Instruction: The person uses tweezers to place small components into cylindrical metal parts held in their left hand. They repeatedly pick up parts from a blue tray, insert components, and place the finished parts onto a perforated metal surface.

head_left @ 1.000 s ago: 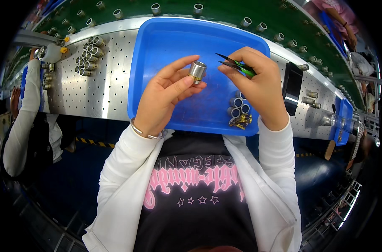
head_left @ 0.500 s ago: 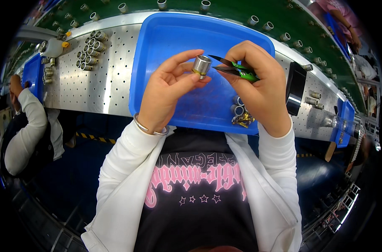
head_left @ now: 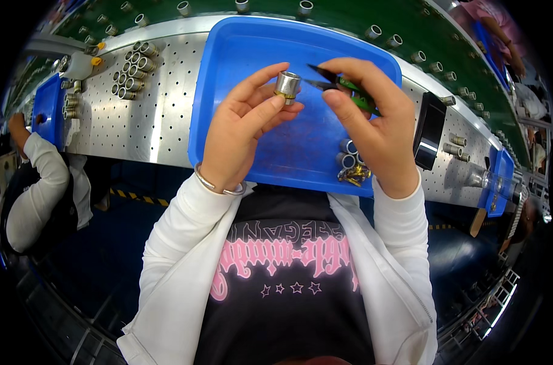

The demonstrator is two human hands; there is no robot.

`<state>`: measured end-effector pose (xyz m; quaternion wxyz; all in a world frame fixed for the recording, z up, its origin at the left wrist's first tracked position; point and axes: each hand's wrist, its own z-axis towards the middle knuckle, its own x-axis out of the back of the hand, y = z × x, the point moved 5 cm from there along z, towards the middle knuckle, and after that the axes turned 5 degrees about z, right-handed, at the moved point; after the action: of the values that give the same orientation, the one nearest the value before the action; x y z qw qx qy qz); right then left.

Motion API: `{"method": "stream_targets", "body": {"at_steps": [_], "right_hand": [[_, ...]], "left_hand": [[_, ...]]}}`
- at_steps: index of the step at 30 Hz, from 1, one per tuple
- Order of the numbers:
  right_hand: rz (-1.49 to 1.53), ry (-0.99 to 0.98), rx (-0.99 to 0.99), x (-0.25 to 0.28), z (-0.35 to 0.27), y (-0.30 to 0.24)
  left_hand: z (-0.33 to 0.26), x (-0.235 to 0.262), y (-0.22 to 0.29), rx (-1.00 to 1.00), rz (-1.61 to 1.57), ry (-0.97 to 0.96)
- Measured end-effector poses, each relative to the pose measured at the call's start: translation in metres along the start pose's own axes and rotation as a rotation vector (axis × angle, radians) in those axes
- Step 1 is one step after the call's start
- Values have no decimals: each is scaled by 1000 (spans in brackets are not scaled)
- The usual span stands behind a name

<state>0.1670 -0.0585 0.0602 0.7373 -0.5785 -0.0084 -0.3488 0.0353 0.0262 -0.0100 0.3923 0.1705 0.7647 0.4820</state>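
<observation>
Far left edge of the bench: a co-worker's sleeve, not the wearer's. Cylinders are stacked at the bench's back-left, within reach. Left hand pinches a small metal sleeve between thumb and fingertips, raised over the blue tray with its open end tilted toward the tool — likely so the tip can get in. Right hand grips green-handled tweezers, tip just beside the sleeve. Spare sleeves and brass bits sit at the tray's front-right corner — a drop stays in the tray.
</observation>
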Motion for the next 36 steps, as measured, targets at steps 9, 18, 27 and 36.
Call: {"method": "stream_targets", "body": {"at_steps": [9,18,27,36], "right_hand": [[-186,2,82,-6,-11,14],[-195,-1,79,-6,-12,14],[-158,8,62,-7,-13,14],[-66,92,91,-12,-11,18]], "left_hand": [[2,-2,0,-60,16,26],[1,-4,1,-71,32,14],[0,-5,2,-68,32,20],[-1,-3,3,-62,19,29]]}}
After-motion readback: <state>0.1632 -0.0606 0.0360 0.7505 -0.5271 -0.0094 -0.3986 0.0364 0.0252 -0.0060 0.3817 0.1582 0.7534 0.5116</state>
